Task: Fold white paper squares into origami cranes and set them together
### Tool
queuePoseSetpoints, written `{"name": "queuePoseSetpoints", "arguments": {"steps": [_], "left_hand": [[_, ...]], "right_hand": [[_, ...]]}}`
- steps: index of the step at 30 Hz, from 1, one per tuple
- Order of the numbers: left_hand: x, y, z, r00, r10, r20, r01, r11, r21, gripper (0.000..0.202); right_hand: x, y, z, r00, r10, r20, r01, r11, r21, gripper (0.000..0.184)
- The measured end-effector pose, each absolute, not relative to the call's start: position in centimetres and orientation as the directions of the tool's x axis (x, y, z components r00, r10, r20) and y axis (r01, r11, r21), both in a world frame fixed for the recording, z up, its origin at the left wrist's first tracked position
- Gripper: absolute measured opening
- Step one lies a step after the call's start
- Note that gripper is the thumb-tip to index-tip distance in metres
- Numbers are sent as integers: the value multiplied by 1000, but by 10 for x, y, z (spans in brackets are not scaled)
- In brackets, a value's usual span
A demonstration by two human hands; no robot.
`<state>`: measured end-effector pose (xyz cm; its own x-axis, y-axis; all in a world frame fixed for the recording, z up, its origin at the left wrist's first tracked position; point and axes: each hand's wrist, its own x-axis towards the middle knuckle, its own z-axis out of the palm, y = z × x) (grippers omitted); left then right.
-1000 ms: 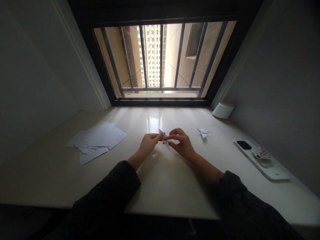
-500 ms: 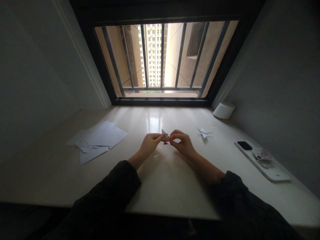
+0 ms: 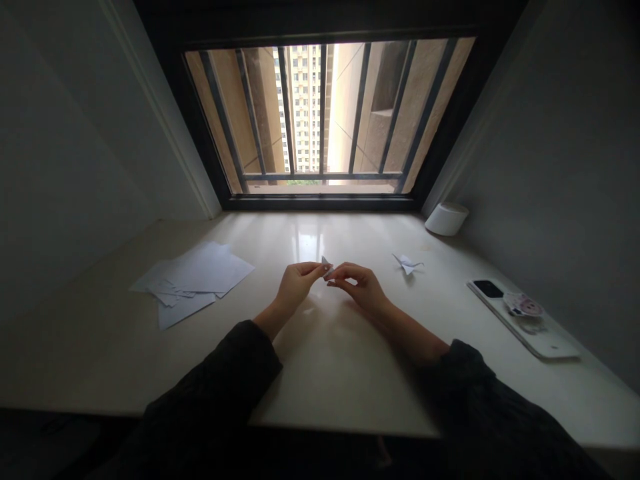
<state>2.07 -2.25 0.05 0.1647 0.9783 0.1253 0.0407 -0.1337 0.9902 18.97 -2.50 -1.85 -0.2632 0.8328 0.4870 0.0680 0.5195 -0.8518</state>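
The left hand [image 3: 296, 285] pinches a small piece of folded paper [image 3: 325, 261] between thumb and fingers, above the middle of the table [image 3: 325, 373]. The right hand [image 3: 365, 287] meets its lower edge with thumb and forefinger a narrow gap apart, though I cannot tell whether they grip it. A paper crane [image 3: 409, 265] and a phone [image 3: 523, 323] lie to the right, loose paper sheets [image 3: 215, 267] to the left.

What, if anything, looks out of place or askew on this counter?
Only the loose paper sheets on the left look untidy: they overlap at mismatched angles, with small scraps among them. Nothing looks spilled.
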Motion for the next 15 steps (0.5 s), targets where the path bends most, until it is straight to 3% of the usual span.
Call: {"name": "queuePoseSetpoints", "arguments": {"steps": [15], "left_hand": [[23, -23, 4, 150, 978, 146, 17, -150, 988, 30]], "right_hand": [[190, -25, -16, -349, 812, 468, 79, 523, -849, 15]]}}
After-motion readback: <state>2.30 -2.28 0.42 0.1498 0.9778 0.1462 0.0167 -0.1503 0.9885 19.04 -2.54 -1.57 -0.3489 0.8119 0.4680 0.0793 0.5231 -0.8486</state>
